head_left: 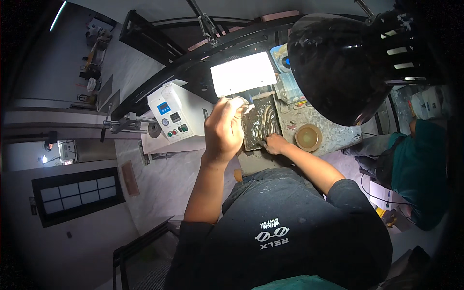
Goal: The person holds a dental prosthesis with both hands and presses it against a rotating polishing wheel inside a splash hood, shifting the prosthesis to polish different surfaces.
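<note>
Editor: What do we have at the table (340, 129)?

Photographer: We show a worker's left hand (224, 126) raised over a dark slab (252, 130), fingers pinched narrow on what looks like a pale scrap (248, 109). The slab, glossy with curving ridges, lies flat in front of the worker, toward the table's near edge.

Editor: And the right hand (276, 144)?

Photographer: Curled at the slab's lower right; we cannot tell whether it grips anything.

Editor: Where might we expect trouble?

Photographer: We would watch the round bowl (308, 137) just beside the right forearm; a careless sideways swing could knock it. The slab's shine suggests a wet surface, so pressing unevenly could make the fingers slip, or shift the slab toward that edge.
</note>
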The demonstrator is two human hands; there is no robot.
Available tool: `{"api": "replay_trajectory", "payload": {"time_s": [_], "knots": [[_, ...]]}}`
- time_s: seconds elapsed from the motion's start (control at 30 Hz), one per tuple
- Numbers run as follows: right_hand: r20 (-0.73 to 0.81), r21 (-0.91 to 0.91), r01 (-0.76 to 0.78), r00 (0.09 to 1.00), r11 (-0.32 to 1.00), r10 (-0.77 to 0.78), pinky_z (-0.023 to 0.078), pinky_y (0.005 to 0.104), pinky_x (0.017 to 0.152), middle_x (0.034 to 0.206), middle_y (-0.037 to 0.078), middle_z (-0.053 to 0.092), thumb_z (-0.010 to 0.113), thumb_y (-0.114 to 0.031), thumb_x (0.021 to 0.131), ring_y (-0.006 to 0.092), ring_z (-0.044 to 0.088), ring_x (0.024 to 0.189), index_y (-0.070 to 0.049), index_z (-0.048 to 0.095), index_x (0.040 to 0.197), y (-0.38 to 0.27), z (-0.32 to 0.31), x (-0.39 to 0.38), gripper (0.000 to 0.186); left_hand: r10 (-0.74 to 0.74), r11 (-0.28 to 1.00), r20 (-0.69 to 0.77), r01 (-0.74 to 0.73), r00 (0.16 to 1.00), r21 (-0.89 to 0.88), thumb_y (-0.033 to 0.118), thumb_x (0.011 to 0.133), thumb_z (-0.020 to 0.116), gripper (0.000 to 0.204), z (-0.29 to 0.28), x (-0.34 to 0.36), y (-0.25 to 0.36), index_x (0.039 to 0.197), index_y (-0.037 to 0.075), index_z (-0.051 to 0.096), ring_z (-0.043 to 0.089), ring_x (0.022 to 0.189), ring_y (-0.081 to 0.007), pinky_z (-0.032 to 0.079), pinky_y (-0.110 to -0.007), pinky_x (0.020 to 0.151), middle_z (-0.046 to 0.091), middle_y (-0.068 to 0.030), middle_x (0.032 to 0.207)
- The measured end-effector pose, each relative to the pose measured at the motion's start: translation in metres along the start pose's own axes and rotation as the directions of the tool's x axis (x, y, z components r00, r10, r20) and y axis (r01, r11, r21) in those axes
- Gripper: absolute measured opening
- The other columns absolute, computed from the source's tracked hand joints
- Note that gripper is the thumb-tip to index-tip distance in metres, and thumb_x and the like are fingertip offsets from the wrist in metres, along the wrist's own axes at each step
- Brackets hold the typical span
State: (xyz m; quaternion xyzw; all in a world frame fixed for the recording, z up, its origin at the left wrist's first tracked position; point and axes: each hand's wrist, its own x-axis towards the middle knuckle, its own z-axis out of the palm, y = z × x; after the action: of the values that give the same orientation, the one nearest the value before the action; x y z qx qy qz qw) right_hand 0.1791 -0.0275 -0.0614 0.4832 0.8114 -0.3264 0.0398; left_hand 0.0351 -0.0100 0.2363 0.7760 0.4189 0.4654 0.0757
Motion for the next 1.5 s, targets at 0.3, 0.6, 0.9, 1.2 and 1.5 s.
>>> {"api": "replay_trajectory", "payload": {"time_s": [0.3,0.6,0.9,1.2,1.5], "knots": [[-0.052,0.784,-0.089,0.977,0.614,0.208,0.038,0.0353,0.092,0.114,0.021,0.055,0.032,-0.017,0.086,0.0298,0.051,0.106,0.000,0.059,0.108,0.026,-0.031,0.014,0.039,-0.523,0.839,0.221,0.542,0.823,-0.036,-0.007,0.080,0.042,0.020,0.082,-0.106,-0.133,0.098,-0.001,0.048,0.055,0.088,-0.0425,0.045,-0.044,0.071,0.057,-0.0226,0.093],[-0.414,0.726,0.235,0.900,0.647,0.138,0.038,0.0333,0.093,0.109,0.020,0.058,0.052,-0.015,0.073,0.0298,0.053,0.104,0.004,0.058,0.103,-0.009,-0.088,0.013,0.036,-0.578,0.776,0.346,0.629,0.739,-0.047,-0.006,0.081,0.041,0.024,0.130,-0.149,-0.178,0.100,0.007,0.048,0.054,0.087,-0.0442,0.044,-0.045,0.068,0.059,-0.0215,0.086],[-0.420,0.669,-0.003,0.824,0.743,0.381,0.047,0.0344,0.076,0.085,0.027,0.061,0.055,-0.005,0.065,0.0330,0.062,0.084,0.007,0.060,0.097,-0.013,-0.060,0.069,0.034,-0.587,0.793,0.058,0.588,0.807,-0.160,-0.011,0.081,0.041,0.023,0.156,-0.156,-0.218,0.101,0.000,0.048,0.055,0.072,-0.0162,0.045,-0.028,0.062,0.056,-0.0118,0.078],[-0.497,0.724,-0.026,0.674,0.690,0.547,0.047,0.0307,0.065,0.076,0.022,0.064,0.054,-0.002,0.067,0.0225,0.062,0.068,0.007,0.063,0.085,0.027,-0.024,0.103,0.022,-0.792,0.584,0.055,0.782,0.607,-0.220,-0.013,0.073,0.039,0.029,0.182,-0.124,-0.199,0.098,-0.003,0.050,0.051,0.069,-0.0156,0.043,-0.027,0.064,0.054,-0.0085,0.077],[-0.463,0.720,-0.120,0.651,0.684,0.602,0.048,0.0334,0.068,0.076,0.025,0.062,0.052,-0.003,0.064,0.0308,0.063,0.071,0.006,0.064,0.085,0.016,-0.031,0.108,0.026,-0.857,0.435,0.215,0.881,0.469,-0.188,-0.010,0.075,0.041,0.026,0.182,-0.127,-0.216,0.098,-0.004,0.051,0.057,0.072,-0.0224,0.045,-0.032,0.071,0.057,-0.0112,0.084]]}}
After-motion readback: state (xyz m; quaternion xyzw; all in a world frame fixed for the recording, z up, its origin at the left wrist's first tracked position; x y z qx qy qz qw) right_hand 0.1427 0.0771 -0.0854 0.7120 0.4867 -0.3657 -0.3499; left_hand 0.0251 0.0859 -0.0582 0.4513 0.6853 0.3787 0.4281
